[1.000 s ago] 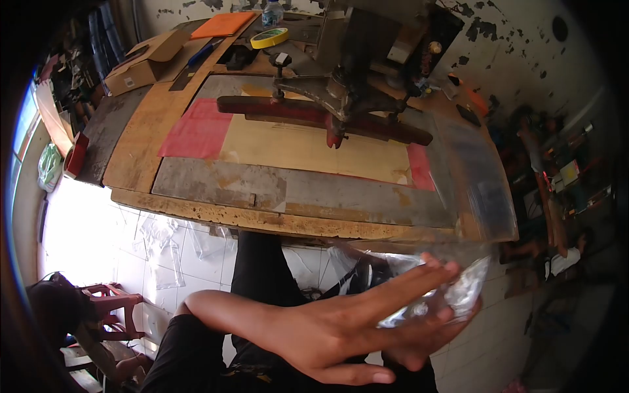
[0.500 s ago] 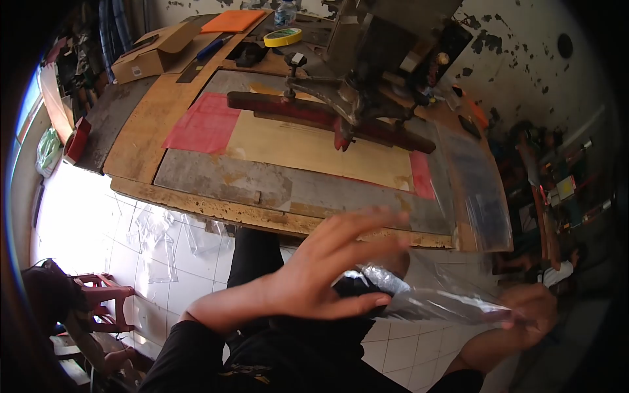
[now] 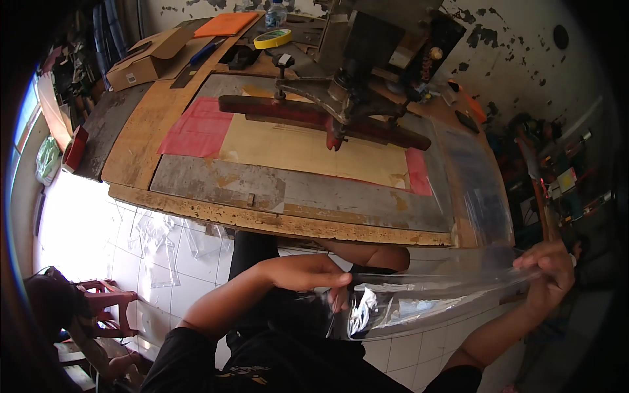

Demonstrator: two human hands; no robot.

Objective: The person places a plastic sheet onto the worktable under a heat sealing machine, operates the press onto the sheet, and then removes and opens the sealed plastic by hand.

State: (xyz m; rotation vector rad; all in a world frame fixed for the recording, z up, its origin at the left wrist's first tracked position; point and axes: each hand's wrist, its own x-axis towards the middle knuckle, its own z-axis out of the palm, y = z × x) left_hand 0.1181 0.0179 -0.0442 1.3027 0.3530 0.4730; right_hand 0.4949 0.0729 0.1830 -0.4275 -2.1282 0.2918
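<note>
A clear plastic sheet point(image 3: 426, 298) is stretched between my two hands above my lap, below the table's front edge. My left hand point(image 3: 304, 274) pinches its left end between thumb and fingers. At the right end, my right hand point(image 3: 547, 272) is closed on the sheet, its fingers bent over the edge. Beyond them stands a press with a dark red bar point(image 3: 295, 111) over a cream sheet point(image 3: 314, 154) with pink pieces at both sides, on a worn grey plate point(image 3: 223, 183).
A cardboard box point(image 3: 145, 59), an orange folder point(image 3: 226, 25), yellow tape point(image 3: 272, 39) and a bottle point(image 3: 276, 14) lie at the table's back left. More clear plastic point(image 3: 485, 203) is at its right edge. A red stool point(image 3: 111, 308) and plastic pieces point(image 3: 157, 249) are on the floor.
My left hand has gone from spread above the plastic to pinching its left end. My right hand has moved up and right, and the sheet is now stretched out between them.
</note>
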